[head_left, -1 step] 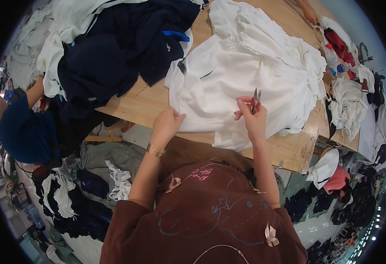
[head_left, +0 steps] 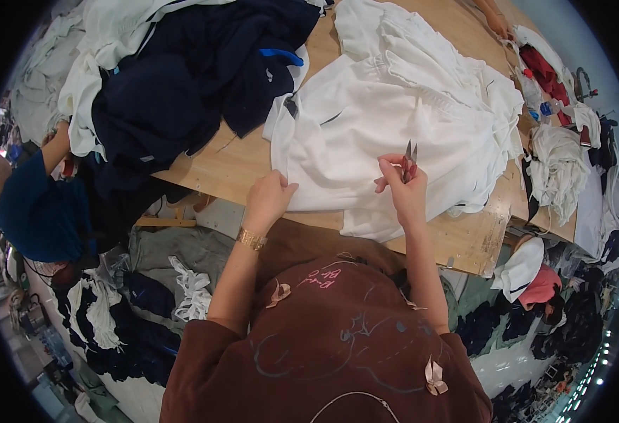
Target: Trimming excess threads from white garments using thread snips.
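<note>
A heap of white garments (head_left: 366, 130), some with gathered elastic parts and small dark marks, lies spread on the wooden table in front of me. My left hand (head_left: 268, 201) is closed at the left edge of the nearest white garment, its fingers curled on the cloth. Over the same garment, my right hand (head_left: 407, 192) grips small thread snips (head_left: 410, 163) with red handles. The blades point up and away from me. My right thumb and forefinger are bent toward the left, and the cloth beneath that hand is partly hidden.
Dark navy garments (head_left: 175, 92) cover the table's left part. At the left a person in a blue top (head_left: 41, 201) reaches to white cloth. Another person's hand (head_left: 496, 25) shows at the far right, near bottles (head_left: 549, 108) and piled white fabric (head_left: 560, 169).
</note>
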The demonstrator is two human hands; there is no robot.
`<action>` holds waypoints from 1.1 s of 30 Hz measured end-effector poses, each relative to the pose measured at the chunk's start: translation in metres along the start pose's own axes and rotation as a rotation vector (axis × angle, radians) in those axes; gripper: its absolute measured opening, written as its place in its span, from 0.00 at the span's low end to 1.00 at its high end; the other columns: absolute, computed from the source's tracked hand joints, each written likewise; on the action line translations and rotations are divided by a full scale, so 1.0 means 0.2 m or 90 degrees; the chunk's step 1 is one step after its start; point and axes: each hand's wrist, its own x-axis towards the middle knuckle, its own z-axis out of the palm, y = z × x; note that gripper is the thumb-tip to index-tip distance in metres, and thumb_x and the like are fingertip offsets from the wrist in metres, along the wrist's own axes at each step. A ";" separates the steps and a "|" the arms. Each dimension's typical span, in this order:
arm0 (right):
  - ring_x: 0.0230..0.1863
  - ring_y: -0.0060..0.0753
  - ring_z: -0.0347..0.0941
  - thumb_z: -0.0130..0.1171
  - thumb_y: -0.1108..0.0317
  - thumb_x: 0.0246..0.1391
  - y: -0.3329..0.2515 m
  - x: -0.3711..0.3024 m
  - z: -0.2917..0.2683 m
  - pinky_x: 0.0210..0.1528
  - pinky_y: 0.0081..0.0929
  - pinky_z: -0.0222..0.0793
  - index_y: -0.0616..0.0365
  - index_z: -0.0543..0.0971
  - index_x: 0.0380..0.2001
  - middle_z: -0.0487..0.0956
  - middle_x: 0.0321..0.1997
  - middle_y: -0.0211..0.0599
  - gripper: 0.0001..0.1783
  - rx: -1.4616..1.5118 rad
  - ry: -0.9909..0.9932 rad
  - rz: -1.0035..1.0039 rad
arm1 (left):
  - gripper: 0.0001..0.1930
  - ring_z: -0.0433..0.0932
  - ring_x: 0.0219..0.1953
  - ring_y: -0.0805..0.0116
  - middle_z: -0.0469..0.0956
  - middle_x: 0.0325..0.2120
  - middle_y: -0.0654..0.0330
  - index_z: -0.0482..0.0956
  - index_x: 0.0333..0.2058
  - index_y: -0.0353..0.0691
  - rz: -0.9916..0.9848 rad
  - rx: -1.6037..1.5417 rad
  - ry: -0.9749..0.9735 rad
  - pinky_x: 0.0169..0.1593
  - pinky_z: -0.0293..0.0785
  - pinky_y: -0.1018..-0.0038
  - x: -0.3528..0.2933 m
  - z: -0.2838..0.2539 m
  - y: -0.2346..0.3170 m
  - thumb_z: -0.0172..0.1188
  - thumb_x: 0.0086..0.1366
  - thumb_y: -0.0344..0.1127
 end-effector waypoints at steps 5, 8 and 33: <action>0.17 0.20 0.69 0.58 0.70 0.52 -0.06 -0.02 0.00 0.31 0.24 0.71 0.65 0.76 0.34 0.73 0.16 0.29 0.09 -0.014 0.000 -0.014 | 0.12 0.77 0.26 0.67 0.76 0.20 0.58 0.72 0.25 0.39 0.106 -0.233 -0.093 0.30 0.71 0.72 0.07 -0.03 0.06 0.61 0.56 0.40; 0.17 0.20 0.69 0.57 0.71 0.52 -0.08 -0.03 0.04 0.31 0.22 0.71 0.66 0.76 0.34 0.73 0.16 0.29 0.08 -0.009 -0.031 -0.013 | 0.08 0.76 0.25 0.76 0.74 0.23 0.65 0.69 0.29 0.42 0.071 -0.649 -0.239 0.29 0.71 0.80 0.06 -0.12 0.20 0.56 0.62 0.38; 0.17 0.07 0.51 0.54 0.76 0.50 -0.25 -0.12 0.08 0.20 0.11 0.45 0.61 0.77 0.35 0.56 0.14 0.13 0.07 0.100 -0.024 -0.053 | 0.13 0.76 0.38 0.74 0.77 0.38 0.60 0.71 0.44 0.34 0.033 -1.037 -0.326 0.38 0.78 0.75 -0.12 -0.22 0.62 0.49 0.67 0.37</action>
